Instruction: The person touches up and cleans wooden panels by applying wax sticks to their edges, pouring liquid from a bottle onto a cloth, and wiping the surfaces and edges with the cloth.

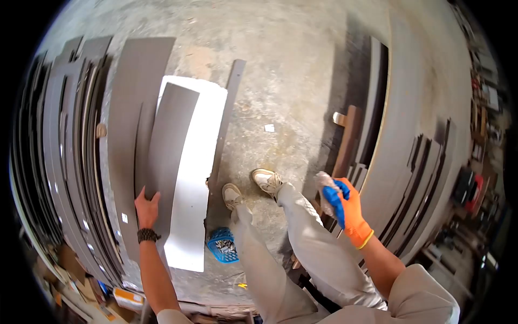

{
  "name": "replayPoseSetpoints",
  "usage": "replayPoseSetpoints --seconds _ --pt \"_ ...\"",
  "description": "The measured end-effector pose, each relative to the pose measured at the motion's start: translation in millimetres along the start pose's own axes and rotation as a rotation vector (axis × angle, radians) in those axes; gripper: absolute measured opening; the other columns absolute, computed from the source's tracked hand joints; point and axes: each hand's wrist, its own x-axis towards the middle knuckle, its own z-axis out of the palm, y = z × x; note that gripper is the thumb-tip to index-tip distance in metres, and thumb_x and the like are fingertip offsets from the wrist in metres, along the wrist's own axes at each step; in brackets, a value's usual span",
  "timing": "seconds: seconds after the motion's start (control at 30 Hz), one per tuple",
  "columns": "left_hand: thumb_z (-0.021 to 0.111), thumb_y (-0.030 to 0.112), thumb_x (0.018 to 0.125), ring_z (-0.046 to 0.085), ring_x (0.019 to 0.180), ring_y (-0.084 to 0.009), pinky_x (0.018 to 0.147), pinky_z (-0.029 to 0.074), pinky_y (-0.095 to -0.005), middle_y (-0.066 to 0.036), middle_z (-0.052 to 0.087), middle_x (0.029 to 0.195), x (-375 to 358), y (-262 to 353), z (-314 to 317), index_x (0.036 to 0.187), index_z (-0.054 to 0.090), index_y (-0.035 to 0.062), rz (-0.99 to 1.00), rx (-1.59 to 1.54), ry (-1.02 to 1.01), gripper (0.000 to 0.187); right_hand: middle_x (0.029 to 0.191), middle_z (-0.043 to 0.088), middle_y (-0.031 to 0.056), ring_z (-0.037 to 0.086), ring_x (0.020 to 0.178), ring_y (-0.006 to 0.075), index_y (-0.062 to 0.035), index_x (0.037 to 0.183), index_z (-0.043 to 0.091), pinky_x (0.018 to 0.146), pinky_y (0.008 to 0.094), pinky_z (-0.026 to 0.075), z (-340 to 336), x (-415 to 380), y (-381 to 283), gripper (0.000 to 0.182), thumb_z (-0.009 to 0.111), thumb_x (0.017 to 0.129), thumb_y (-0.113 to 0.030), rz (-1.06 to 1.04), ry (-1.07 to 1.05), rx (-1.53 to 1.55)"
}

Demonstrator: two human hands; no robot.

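My left hand (147, 210) is bare, with a dark bracelet at the wrist. Its thumb and forefinger are spread against a narrow grey board (171, 129), near the edge where this meets a wider grey board (129, 108); part of the fingers is hidden. Under the narrow board lies a white sheet (189, 227). An orange work glove with a blue palm covers my right hand (345, 208), which is closed around a crumpled pale cloth (324, 186). That hand is held up in front of my right leg, apart from the boards.
Stacked grey boards (70, 162) stand on the left. A dark strip (229, 102) runs beside the white sheet. Near my shoes (267, 181) sits a blue basket (218, 256) of small metal pieces. More boards lie on a large panel (404, 108) at right, beside a brown wooden bar (348, 140).
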Motion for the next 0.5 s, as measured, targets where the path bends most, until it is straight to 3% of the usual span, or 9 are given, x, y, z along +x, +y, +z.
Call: replayPoseSetpoints --seconds 0.07,0.13,0.17,0.2,0.27,0.3,0.43,0.47,0.5 --pt "0.078 0.014 0.094 0.076 0.108 -0.0401 0.101 0.056 -0.0446 -0.030 0.077 0.117 -6 10 10 0.136 0.064 -0.0150 0.048 0.070 -0.058 0.053 0.113 0.075 0.0097 0.068 0.108 0.0166 0.0004 0.127 0.068 0.099 0.0306 0.052 -2 -28 26 0.031 0.064 0.096 0.000 0.041 -0.026 -0.063" --pt "0.077 0.014 0.094 0.075 0.109 -0.0450 0.099 0.056 -0.0481 -0.032 0.076 0.116 -12 -3 23 0.135 0.065 -0.0141 0.096 0.248 -0.009 0.051 0.118 0.074 0.0140 0.070 0.110 0.0221 0.0000 0.127 0.068 0.101 0.0330 0.053 9 -53 70 0.033 0.068 0.095 -0.003 0.073 0.020 -0.068" --pt "0.078 0.014 0.094 0.074 0.109 -0.0465 0.098 0.056 -0.0489 -0.033 0.076 0.116 -17 11 23 0.135 0.064 -0.0144 0.097 0.317 -0.012 0.051 0.124 0.073 0.0166 0.072 0.112 0.0300 -0.0015 0.129 0.069 0.102 0.0364 0.054 17 -65 92 0.035 0.070 0.094 -0.005 0.101 0.066 0.008" --pt "0.078 0.015 0.094 0.073 0.109 -0.0480 0.097 0.056 -0.0496 -0.034 0.076 0.116 -28 29 28 0.134 0.064 -0.0147 0.098 0.379 -0.007 0.052 0.127 0.072 0.0181 0.072 0.116 0.0354 -0.0027 0.130 0.069 0.103 0.0395 0.054 16 -84 70 0.038 0.071 0.092 -0.006 0.098 0.083 0.036" --pt "0.079 0.014 0.094 0.073 0.109 -0.0490 0.095 0.056 -0.0501 -0.033 0.076 0.115 -36 76 37 0.133 0.065 -0.0144 0.081 0.260 -0.076 0.051 0.116 0.073 0.0131 0.072 0.108 0.0246 0.0001 0.128 0.069 0.099 0.0367 0.055 6 -100 98 0.036 0.070 0.092 -0.004 -0.106 0.171 -0.077" --pt "0.079 0.014 0.095 0.074 0.107 -0.0462 0.094 0.057 -0.0488 -0.031 0.077 0.115 -44 90 38 0.129 0.067 -0.0137 0.165 0.333 -0.057 0.045 0.120 0.073 0.0147 0.072 0.111 0.0313 -0.0008 0.125 0.071 0.100 0.0393 0.055 -2 -117 94 0.035 0.073 0.091 -0.008 -0.022 0.186 -0.034" --pt "0.079 0.015 0.096 0.076 0.103 -0.0401 0.093 0.057 -0.0463 -0.027 0.078 0.114 -80 201 47 0.124 0.068 -0.0138 0.350 0.346 -0.120 0.041 0.113 0.074 0.0142 0.073 0.107 0.0317 -0.0019 0.118 0.073 0.097 0.0382 0.056 -26 -167 139 0.032 0.077 0.089 -0.016 0.113 0.386 -0.008" --pt "0.080 0.016 0.098 0.075 0.101 -0.0364 0.093 0.057 -0.0443 -0.025 0.078 0.113 -93 235 56 0.123 0.069 -0.0138 0.429 0.316 -0.080 0.041 0.127 0.072 0.0184 0.070 0.118 0.0397 -0.0037 0.126 0.072 0.100 0.0432 0.056 -33 -176 153 0.039 0.077 0.088 -0.007 0.193 0.406 0.052" --pt "0.080 0.018 0.099 0.074 0.099 -0.0328 0.093 0.057 -0.0424 -0.023 0.078 0.113 -100 270 69 0.122 0.069 -0.0138 0.500 0.284 -0.045 0.040 0.127 0.072 0.0182 0.070 0.119 0.0393 -0.0040 0.126 0.073 0.100 0.0433 0.056 -43 -179 156 0.039 0.077 0.088 -0.008 0.252 0.461 0.137"
